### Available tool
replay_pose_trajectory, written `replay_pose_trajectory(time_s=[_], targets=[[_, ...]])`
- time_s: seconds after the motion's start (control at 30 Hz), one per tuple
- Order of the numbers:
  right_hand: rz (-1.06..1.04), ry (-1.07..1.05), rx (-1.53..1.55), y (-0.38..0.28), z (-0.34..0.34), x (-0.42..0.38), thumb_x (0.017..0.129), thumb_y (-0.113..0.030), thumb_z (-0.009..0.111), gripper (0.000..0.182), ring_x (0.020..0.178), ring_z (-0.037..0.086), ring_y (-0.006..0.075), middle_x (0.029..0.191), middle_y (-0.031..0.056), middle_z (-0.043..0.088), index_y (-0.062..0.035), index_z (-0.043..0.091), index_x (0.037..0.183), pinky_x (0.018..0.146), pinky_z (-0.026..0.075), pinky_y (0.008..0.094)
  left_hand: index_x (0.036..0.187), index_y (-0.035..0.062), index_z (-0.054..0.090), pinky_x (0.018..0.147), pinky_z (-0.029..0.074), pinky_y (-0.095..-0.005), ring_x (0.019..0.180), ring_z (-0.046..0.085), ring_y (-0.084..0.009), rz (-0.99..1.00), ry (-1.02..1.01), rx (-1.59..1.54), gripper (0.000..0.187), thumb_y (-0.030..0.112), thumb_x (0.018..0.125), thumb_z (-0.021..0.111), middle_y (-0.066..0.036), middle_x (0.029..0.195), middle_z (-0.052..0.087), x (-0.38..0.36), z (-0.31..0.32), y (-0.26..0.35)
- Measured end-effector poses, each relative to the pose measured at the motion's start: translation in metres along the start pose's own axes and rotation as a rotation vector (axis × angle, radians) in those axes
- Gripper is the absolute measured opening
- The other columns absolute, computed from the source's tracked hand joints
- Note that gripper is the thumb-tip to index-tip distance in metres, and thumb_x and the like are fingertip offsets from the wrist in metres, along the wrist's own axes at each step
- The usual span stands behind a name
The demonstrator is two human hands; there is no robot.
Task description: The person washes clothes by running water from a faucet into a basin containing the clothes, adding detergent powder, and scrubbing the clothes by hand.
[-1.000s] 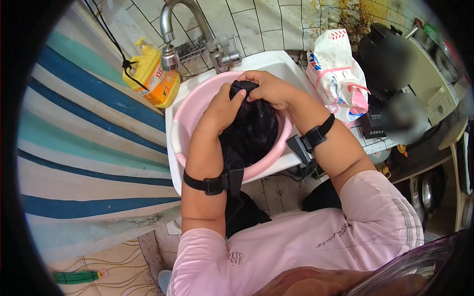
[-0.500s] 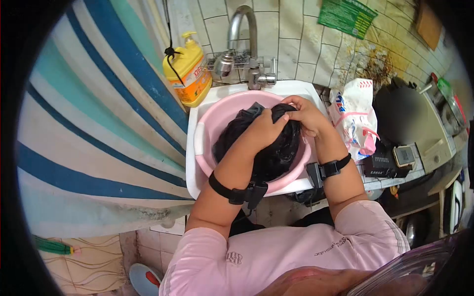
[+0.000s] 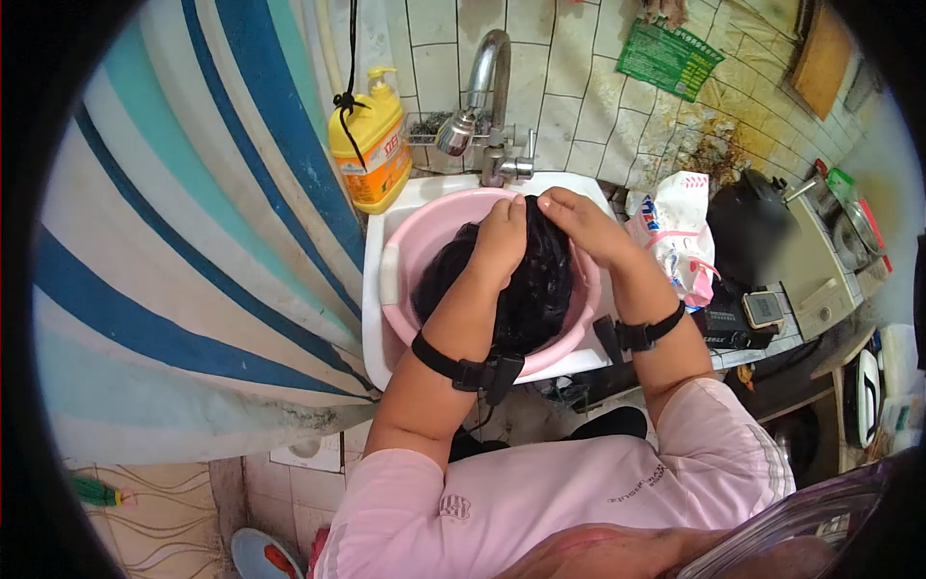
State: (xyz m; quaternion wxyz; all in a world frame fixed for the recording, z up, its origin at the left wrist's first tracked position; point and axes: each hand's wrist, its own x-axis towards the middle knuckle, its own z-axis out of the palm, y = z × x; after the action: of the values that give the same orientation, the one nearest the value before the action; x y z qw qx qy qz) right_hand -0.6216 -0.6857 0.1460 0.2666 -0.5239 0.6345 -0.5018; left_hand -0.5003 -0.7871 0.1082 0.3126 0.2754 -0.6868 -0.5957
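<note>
The black cloth (image 3: 538, 280) lies bunched in the pink basin (image 3: 434, 230), without a clear long axis, spreading from the fingers back toward the pink shirt (image 3: 550, 482), left hand (image 3: 502, 239) and right hand (image 3: 588, 230) equally near, their curled fingers seemingly pinching its far end.

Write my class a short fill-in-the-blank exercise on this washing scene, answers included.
1. The left hand and right hand touch cloth coloured ____.
2. The cloth lies in a basin coloured ____.
3. The basin sits in a sink coloured ____.
4. In the picture, the yellow bottle stands ____ of the faucet.

Answers: black; pink; white; left
</note>
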Motion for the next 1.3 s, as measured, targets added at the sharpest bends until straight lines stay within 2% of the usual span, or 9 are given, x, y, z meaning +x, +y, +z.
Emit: replay_pose_trajectory(time_s=[0.07, 0.2, 0.37, 0.53, 0.77, 0.9, 1.0, 1.03, 1.3], targets=[[0.119, -0.049, -0.135, 0.000, -0.017, 0.019, 0.094, -0.040, 0.049, 0.040, 0.071, 0.053, 0.0143, 0.079, 0.0060, 0.059, -0.0033, 0.060, 0.102, 0.061, 0.045, 0.0251, 0.115, -0.0027, 0.055, 0.088, 0.042, -0.0349, 0.101, 0.056, -0.0233, -0.054, -0.095, 0.005, 0.046, 0.037, 0.095, 0.045, -0.018, 0.109, 0.060, -0.008, -0.002, 0.010], [0.202, -0.034, -0.424, 0.015, -0.039, 0.076, 0.087, -0.015, 0.053, 0.030, 0.075, 0.057, 0.0167, 0.085, 0.0086, 0.062, -0.0062, 0.058, 0.115, 0.066, 0.047, 0.0286, 0.107, -0.0063, 0.060, 0.077, 0.048, -0.0367, 0.089, 0.063, -0.0278, 0.006, -0.331, 0.121, 0.051, 0.038, 0.083, 0.064, -0.022, 0.099, 0.063, -0.023, 0.005, 0.014], [0.028, -0.081, -1.104, 0.062, -0.034, 0.131, 0.071, 0.003, 0.049, 0.065, 0.092, 0.063, 0.0343, 0.101, 0.0243, 0.064, -0.0113, 0.043, 0.135, 0.081, 0.048, 0.0382, 0.111, -0.0064, 0.055, 0.081, 0.045, -0.0368, 0.095, 0.058, -0.0254, 0.016, -0.308, 0.179, 0.050, 0.038, 0.088, 0.059, -0.020, 0.102, 0.061, -0.019, 0.006, 0.009], [0.136, -0.117, -1.377, 0.051, -0.027, 0.135, 0.078, -0.001, 0.052, 0.063, 0.105, 0.057, 0.0379, 0.112, 0.0209, 0.057, -0.0145, 0.035, 0.137, 0.089, 0.046, 0.0438, 0.115, -0.0070, 0.051, 0.084, 0.045, -0.0394, 0.101, 0.057, -0.0313, 0.036, -0.289, 0.199, 0.053, 0.039, 0.089, 0.056, -0.025, 0.111, 0.057, -0.022, 0.001, 0.011], [0.178, -0.188, -1.298, 0.065, -0.034, 0.139, 0.078, -0.002, 0.051, 0.058, 0.103, 0.059, 0.0351, 0.109, 0.0216, 0.061, -0.0074, 0.037, 0.135, 0.086, 0.048, 0.0420, 0.116, -0.0050, 0.051, 0.079, 0.047, -0.0411, 0.097, 0.058, -0.0325, 0.074, -0.292, 0.272, 0.052, 0.040, 0.090, 0.054, -0.026, 0.111, 0.057, -0.016, 0.002, 0.003], [-0.033, -0.173, -1.172, 0.048, -0.036, 0.125, 0.075, -0.005, 0.056, 0.043, 0.098, 0.060, 0.0379, 0.105, 0.0244, 0.062, -0.0022, 0.057, 0.118, 0.086, 0.048, 0.0400, 0.117, -0.0064, 0.049, 0.083, 0.046, -0.0399, 0.101, 0.058, -0.0347, 0.007, -0.301, 0.322, 0.051, 0.038, 0.091, 0.053, -0.026, 0.113, 0.056, -0.013, 0.002, 0.002], [0.073, -0.166, -0.574, -0.011, -0.022, 0.108, 0.077, -0.016, 0.063, 0.033, 0.069, 0.062, 0.0188, 0.073, 0.0108, 0.064, -0.0010, 0.064, 0.106, 0.063, 0.048, 0.0324, 0.119, -0.0067, 0.048, 0.084, 0.046, -0.0406, 0.103, 0.057, -0.0369, 0.100, -0.267, 0.317, 0.052, 0.037, 0.091, 0.053, -0.027, 0.115, 0.055, -0.008, 0.008, -0.013], [0.078, -0.120, -0.366, -0.031, -0.012, 0.103, 0.077, -0.017, 0.063, 0.034, 0.061, 0.051, 0.0091, 0.068, 0.0014, 0.056, -0.0032, 0.063, 0.108, 0.055, 0.040, 0.0232, 0.119, -0.0064, 0.048, 0.083, 0.047, -0.0412, 0.104, 0.057, -0.0375, 0.082, -0.243, 0.349, 0.052, 0.037, 0.091, 0.053, -0.028, 0.116, 0.055, -0.009, 0.007, -0.010], [0.110, -0.053, 0.054, -0.107, 0.051, 0.104, 0.076, -0.030, 0.072, 0.032, 0.054, 0.038, 0.0053, 0.068, -0.0015, 0.054, -0.0061, 0.064, 0.096, 0.046, 0.023, 0.0226, 0.119, -0.0059, 0.049, 0.085, 0.046, -0.0414, 0.107, 0.056, -0.0384, 0.005, -0.237, 0.318, 0.050, 0.035, 0.091, 0.054, -0.029, 0.117, 0.054, -0.015, 0.001, 0.003]])
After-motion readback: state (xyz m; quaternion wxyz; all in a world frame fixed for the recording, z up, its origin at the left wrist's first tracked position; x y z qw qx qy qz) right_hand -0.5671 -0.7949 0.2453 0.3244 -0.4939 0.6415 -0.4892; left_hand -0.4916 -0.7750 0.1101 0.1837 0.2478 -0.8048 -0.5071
